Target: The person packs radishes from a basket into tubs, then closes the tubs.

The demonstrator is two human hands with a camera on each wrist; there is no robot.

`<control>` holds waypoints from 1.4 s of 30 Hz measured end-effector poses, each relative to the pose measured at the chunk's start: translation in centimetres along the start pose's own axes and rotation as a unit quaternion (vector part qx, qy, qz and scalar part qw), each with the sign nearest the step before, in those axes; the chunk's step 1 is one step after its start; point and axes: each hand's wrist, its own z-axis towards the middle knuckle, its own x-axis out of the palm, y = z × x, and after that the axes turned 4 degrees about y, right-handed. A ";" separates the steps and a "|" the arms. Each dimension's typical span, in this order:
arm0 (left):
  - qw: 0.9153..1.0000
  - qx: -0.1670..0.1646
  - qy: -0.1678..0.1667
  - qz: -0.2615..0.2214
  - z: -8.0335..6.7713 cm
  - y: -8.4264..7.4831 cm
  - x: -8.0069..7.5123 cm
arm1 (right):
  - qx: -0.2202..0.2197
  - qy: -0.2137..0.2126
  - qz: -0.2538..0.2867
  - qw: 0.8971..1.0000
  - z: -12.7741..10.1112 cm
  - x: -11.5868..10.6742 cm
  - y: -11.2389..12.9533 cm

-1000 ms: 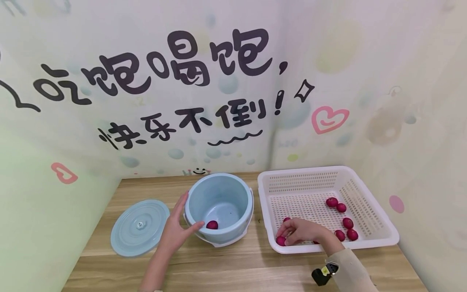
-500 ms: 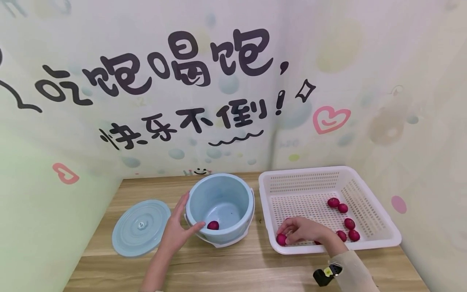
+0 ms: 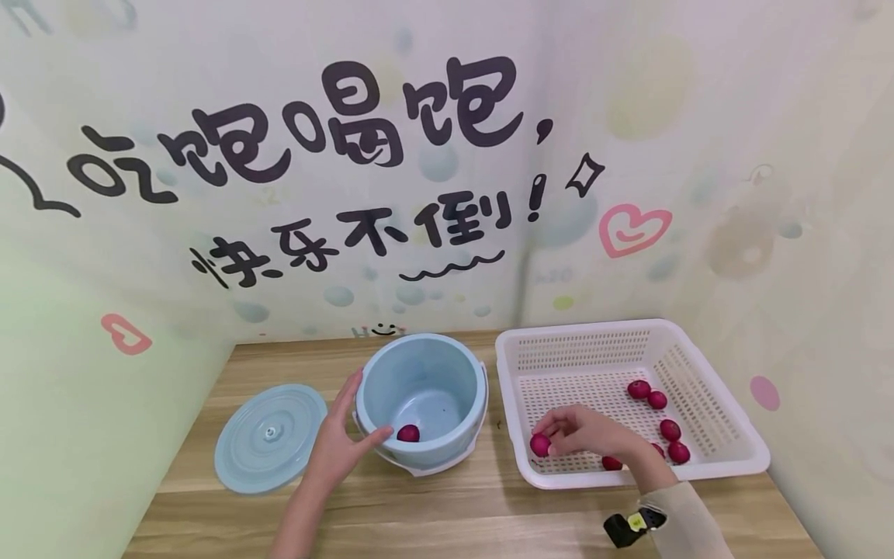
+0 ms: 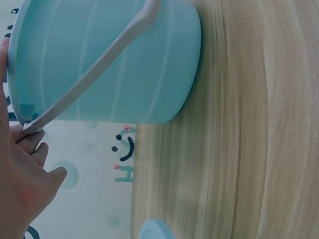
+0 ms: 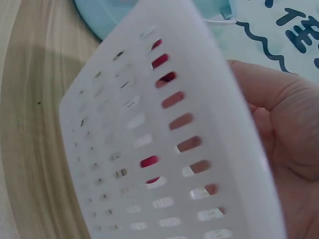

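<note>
My left hand (image 3: 338, 446) grips the rim of a light-blue bucket (image 3: 450, 446), its thumb over the near-left edge. In the left wrist view, fingers (image 4: 37, 147) curl beside the bucket's handle joint. One round red radish (image 3: 408, 433) lies inside the bucket. Over the left part of a white plastic basket (image 3: 513, 419), my right hand (image 3: 583, 431) pinches another red radish (image 3: 540, 445) between thumb and fingers. From the right wrist, the basket's slotted wall (image 5: 112, 164) hides most of that hand (image 5: 294, 139); red shows through the slots.
A round blue lid (image 3: 268, 439) lies left of the bucket on the wooden table (image 3: 447, 520). Several radishes (image 3: 669, 430) rest in the basket's right half. One more radish (image 3: 611, 463) lies by its near wall. A printed wall (image 3: 447, 171) stands behind.
My right hand has lifted slightly, taking the pinched radish up from near the basket's near-left corner. Another radish by the near wall now shows more fully. The left hand stays on the bucket.
</note>
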 end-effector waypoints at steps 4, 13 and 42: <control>1.000 0.002 -0.001 0.001 0.2 0.1 0.0 | -0.006 -0.011 -0.017 1.000 -0.1 -0.4 0.8; 1.000 -0.002 0.001 0.001 0.0 0.4 0.0 | -0.008 -0.038 -0.056 0.998 0.3 -0.5 2.2; 1.000 -0.002 -0.008 0.015 -0.2 -0.2 0.0 | -0.093 -0.086 0.015 0.992 6.4 2.7 10.7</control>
